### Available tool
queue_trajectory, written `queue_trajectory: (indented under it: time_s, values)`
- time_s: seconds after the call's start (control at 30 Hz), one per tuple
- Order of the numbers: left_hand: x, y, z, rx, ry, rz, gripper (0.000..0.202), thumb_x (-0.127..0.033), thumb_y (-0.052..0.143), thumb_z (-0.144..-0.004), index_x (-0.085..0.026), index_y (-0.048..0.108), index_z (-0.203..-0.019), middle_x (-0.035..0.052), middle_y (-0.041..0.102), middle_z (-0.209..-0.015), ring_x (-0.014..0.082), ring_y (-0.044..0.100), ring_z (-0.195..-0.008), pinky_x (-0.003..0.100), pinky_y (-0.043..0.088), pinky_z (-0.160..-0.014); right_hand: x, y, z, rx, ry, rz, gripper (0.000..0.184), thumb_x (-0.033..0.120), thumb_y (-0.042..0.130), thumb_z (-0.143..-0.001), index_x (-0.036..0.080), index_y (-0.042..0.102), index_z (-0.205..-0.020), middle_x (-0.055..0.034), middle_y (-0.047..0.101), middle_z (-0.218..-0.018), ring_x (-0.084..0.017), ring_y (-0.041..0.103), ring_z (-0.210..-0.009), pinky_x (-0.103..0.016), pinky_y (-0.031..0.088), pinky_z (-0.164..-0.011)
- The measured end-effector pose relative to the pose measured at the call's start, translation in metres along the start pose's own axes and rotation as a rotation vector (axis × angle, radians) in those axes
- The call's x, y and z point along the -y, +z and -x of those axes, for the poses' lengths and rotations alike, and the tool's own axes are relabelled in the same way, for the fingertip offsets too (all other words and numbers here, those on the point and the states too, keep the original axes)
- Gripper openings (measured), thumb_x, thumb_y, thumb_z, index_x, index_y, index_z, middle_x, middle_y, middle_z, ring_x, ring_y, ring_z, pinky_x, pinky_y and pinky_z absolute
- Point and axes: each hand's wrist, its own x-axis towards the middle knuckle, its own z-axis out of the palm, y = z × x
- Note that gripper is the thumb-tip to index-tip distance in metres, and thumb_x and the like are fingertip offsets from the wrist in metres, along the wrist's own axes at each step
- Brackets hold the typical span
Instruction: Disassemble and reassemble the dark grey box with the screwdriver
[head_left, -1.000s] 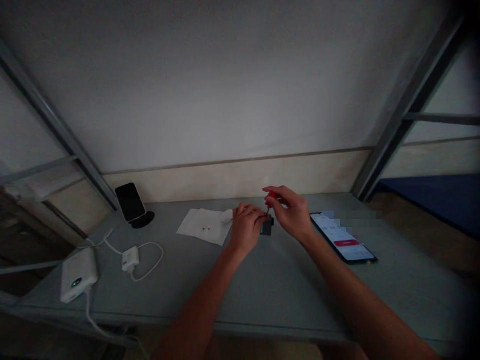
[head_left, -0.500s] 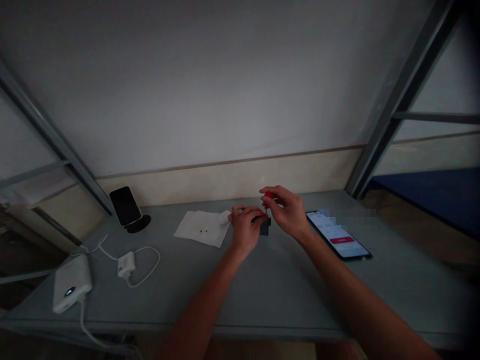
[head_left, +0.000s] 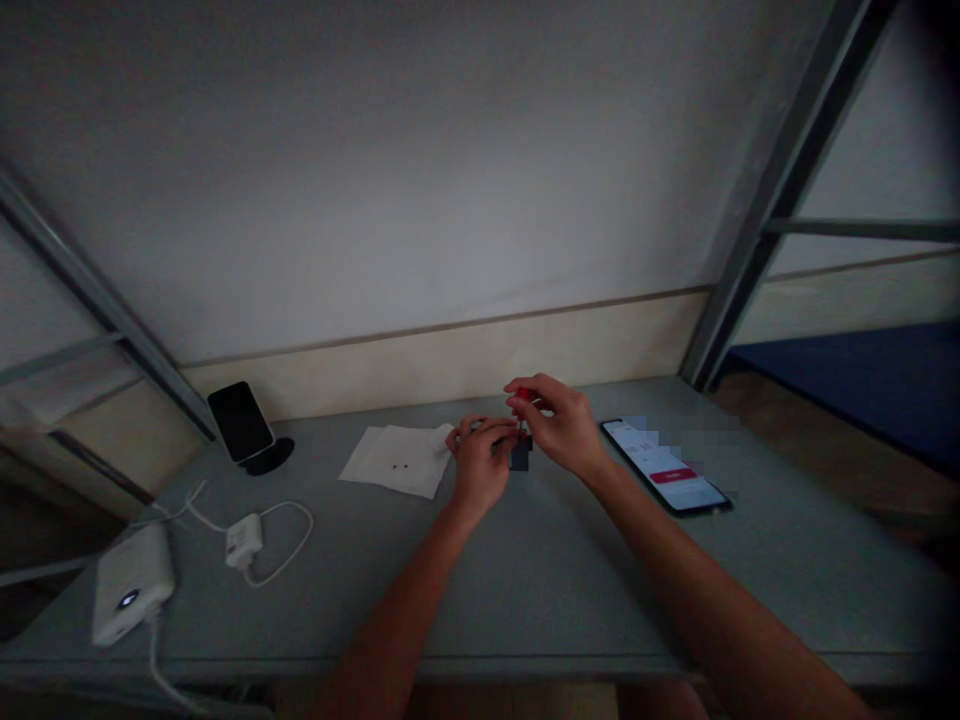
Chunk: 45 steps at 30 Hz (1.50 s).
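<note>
At the centre of the frame the right hand point(head_left: 561, 432) has its thumb and fingertips pinched narrowly around the top of a red-handled screwdriver point(head_left: 523, 396), which stands nearly upright with its thin shaft pointing down onto a small dark block point(head_left: 519, 456). The left hand point(head_left: 480, 462) sits just left of it, fingers curled and closed on the block's near side, holding it against the grey table point(head_left: 570, 590); how much of the block lies under those fingers cannot be told in the dim light. Just left of the left hand, touching or nearly touching its knuckles, a white sheet of paper point(head_left: 390, 458) lies flat with two tiny dark specks point(head_left: 400, 466) on it. To the right of the right wrist a phone with a lit screen point(head_left: 664, 478) lies face up on the table, slanted toward the lower right. Further out, at the left of the frame, a dark phone on a stand point(head_left: 241, 424) leans back near the wall. Below it lie a white adapter with a looped cable point(head_left: 244, 540) and, at the lower left edge, a white power bank point(head_left: 132, 598) showing a small light.
</note>
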Motion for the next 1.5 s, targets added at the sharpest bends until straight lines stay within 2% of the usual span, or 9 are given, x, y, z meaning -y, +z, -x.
queue_trajectory:
  time_s: [0.47,0.6,0.77,0.97,1.1,1.23,1.3,1.43,1.5]
  values:
    - [0.0,-0.002,0.0,0.028,0.001,0.016,0.019,-0.025,0.057,-0.096,-0.031,0.074,-0.103,0.0001,0.075,-0.113,0.0236,0.058,-0.112,0.048,0.032,-0.101,-0.002,-0.001,-0.001,0.048,-0.005,-0.021,0.013,0.026,0.063,-0.091,0.023,0.071,-0.1,-0.0025,0.069,-0.089,-0.015,0.067,-0.076,-0.028,0.057,-0.07]
    - [0.0,-0.002,0.002,0.044,0.013,0.014,0.018,-0.024,0.058,-0.096,-0.03,0.073,-0.103,0.0004,0.075,-0.111,0.0234,0.058,-0.112,0.048,0.032,-0.102,-0.006,-0.005,-0.003,0.075,0.01,0.005,0.018,0.03,0.067,-0.088,0.023,0.073,-0.104,-0.0018,0.067,-0.082,-0.015,0.065,-0.072,-0.029,0.056,-0.069]
    - [-0.001,-0.004,0.002,0.061,0.022,-0.004,0.017,-0.023,0.057,-0.096,-0.029,0.072,-0.103,0.0001,0.074,-0.111,0.0227,0.058,-0.112,0.047,0.032,-0.101,0.0,-0.013,-0.006,0.145,0.02,-0.051,0.023,0.027,0.055,-0.094,0.022,0.072,-0.108,-0.0055,0.07,-0.093,-0.017,0.068,-0.082,-0.031,0.056,-0.073]
    - [-0.001,-0.003,0.003,0.048,0.01,-0.01,0.016,-0.023,0.057,-0.097,-0.029,0.071,-0.104,0.0014,0.074,-0.109,0.0237,0.058,-0.111,0.047,0.034,-0.1,0.006,-0.016,-0.008,0.258,0.068,-0.154,0.024,0.024,0.047,-0.097,0.018,0.07,-0.1,-0.0035,0.07,-0.082,-0.017,0.065,-0.077,-0.032,0.054,-0.074]
    - [-0.001,-0.001,0.005,0.03,0.013,-0.008,0.017,-0.021,0.058,-0.096,-0.029,0.07,-0.105,0.001,0.073,-0.108,0.0241,0.058,-0.112,0.048,0.034,-0.1,0.004,-0.012,-0.007,0.194,0.094,-0.1,0.015,0.025,0.061,-0.09,0.02,0.071,-0.099,-0.0023,0.069,-0.081,-0.016,0.065,-0.072,-0.03,0.053,-0.069]
    - [0.0,0.001,0.006,0.005,0.025,0.022,0.016,-0.02,0.057,-0.096,-0.029,0.068,-0.103,0.0003,0.073,-0.108,0.0253,0.058,-0.112,0.051,0.033,-0.099,0.004,-0.009,-0.007,0.115,-0.019,0.035,0.01,0.027,0.072,-0.086,0.021,0.073,-0.094,-0.0022,0.063,-0.082,-0.015,0.062,-0.071,-0.029,0.052,-0.067]
    - [0.0,0.001,0.006,0.007,0.024,0.022,0.015,-0.021,0.057,-0.096,-0.029,0.068,-0.103,0.0006,0.074,-0.108,0.0256,0.058,-0.112,0.051,0.032,-0.099,0.006,-0.01,-0.007,0.101,-0.052,0.08,0.014,0.03,0.069,-0.088,0.021,0.073,-0.098,-0.0029,0.061,-0.083,-0.016,0.061,-0.072,-0.03,0.053,-0.067]
    - [-0.001,0.0,0.005,0.026,0.013,0.009,0.015,-0.022,0.058,-0.096,-0.029,0.07,-0.102,-0.0002,0.074,-0.109,0.0243,0.058,-0.112,0.049,0.032,-0.1,0.007,-0.013,-0.007,0.143,-0.049,0.038,0.021,0.026,0.053,-0.098,0.022,0.073,-0.106,-0.0054,0.068,-0.093,-0.016,0.066,-0.079,-0.031,0.055,-0.072]
    - [-0.001,0.0,0.005,0.027,0.008,0.013,0.015,-0.021,0.059,-0.096,-0.029,0.07,-0.102,-0.001,0.074,-0.109,0.0233,0.059,-0.111,0.048,0.032,-0.101,0.006,-0.013,-0.007,0.118,-0.009,0.004,0.017,0.027,0.057,-0.095,0.021,0.072,-0.101,-0.0044,0.069,-0.088,-0.017,0.067,-0.077,-0.031,0.055,-0.071]
